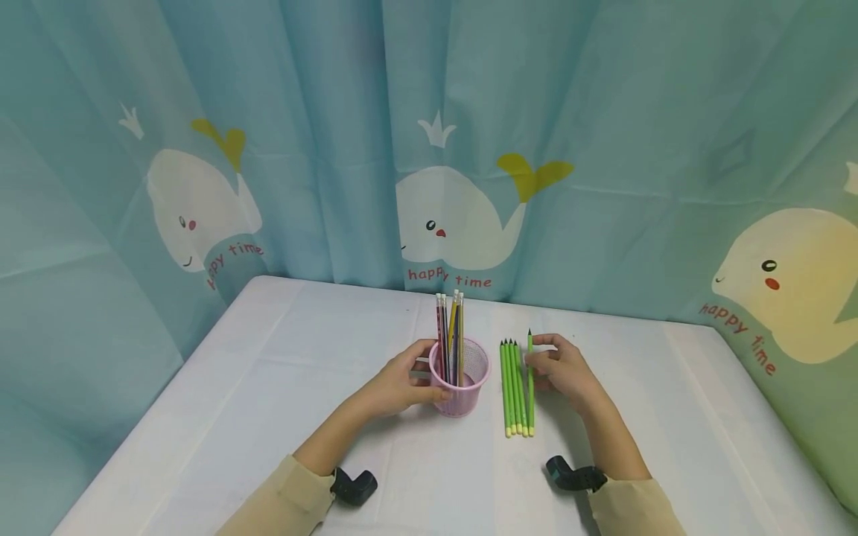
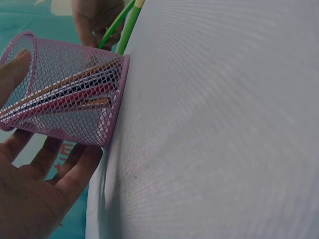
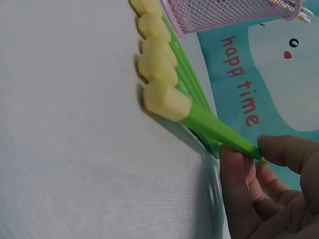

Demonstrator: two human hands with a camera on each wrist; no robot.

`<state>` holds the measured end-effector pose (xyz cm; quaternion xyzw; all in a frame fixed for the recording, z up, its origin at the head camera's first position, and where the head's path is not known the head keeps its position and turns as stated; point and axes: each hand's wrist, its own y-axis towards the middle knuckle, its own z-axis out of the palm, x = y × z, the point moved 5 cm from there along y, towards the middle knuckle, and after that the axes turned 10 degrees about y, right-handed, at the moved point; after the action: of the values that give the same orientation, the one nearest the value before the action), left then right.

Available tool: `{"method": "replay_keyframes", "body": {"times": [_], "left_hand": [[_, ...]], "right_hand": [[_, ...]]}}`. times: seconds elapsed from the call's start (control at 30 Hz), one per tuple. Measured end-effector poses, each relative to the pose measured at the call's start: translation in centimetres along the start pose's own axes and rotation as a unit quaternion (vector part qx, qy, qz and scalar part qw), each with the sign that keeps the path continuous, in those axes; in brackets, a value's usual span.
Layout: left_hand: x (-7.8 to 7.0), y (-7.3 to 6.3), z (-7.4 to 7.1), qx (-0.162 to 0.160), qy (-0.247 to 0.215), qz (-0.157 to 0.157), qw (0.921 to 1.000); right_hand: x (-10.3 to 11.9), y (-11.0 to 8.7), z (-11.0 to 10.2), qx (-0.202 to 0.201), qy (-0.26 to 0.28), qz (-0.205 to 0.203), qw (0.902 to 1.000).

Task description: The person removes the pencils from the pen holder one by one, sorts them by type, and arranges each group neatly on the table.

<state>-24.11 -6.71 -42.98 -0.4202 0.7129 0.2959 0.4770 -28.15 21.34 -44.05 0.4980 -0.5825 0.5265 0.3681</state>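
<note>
A pink mesh pencil cup point(image 1: 459, 400) stands upright on the table, with several pencils point(image 1: 450, 335) in it, white erasers up. My left hand point(image 1: 394, 381) grips the cup from its left side, thumb toward the front; the left wrist view shows the fingers curled round the mesh point(image 2: 75, 94). Right of the cup lies a row of several green pencils point(image 1: 512, 387), dark tips away from me, yellow ends near. My right hand point(image 1: 563, 368) pinches the rightmost green pencil point(image 3: 214, 128) between thumb and fingers. In the right wrist view its tip end is tilted up, the yellow end low by the table.
A white cloth covers the table point(image 1: 268, 372). Behind it hangs a blue-green curtain point(image 1: 348, 149) with printed whales. Dark bands with small devices sit on both wrists, the left band point(image 1: 354, 486) and the right band point(image 1: 573, 473).
</note>
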Motion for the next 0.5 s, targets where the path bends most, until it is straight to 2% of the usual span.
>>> {"method": "replay_keyframes", "body": {"times": [0.2,0.5], "left_hand": [[0.0,-0.05,-0.04,0.0,0.003,-0.002,1.0],[-0.12,-0.09,-0.06,0.0,0.008,-0.008,0.9999]], "right_hand": [[-0.13,-0.11,0.19,0.019,-0.003,0.004,0.9998],[-0.5,0.09,0.15,0.012,0.001,0.019,0.9998]]}}
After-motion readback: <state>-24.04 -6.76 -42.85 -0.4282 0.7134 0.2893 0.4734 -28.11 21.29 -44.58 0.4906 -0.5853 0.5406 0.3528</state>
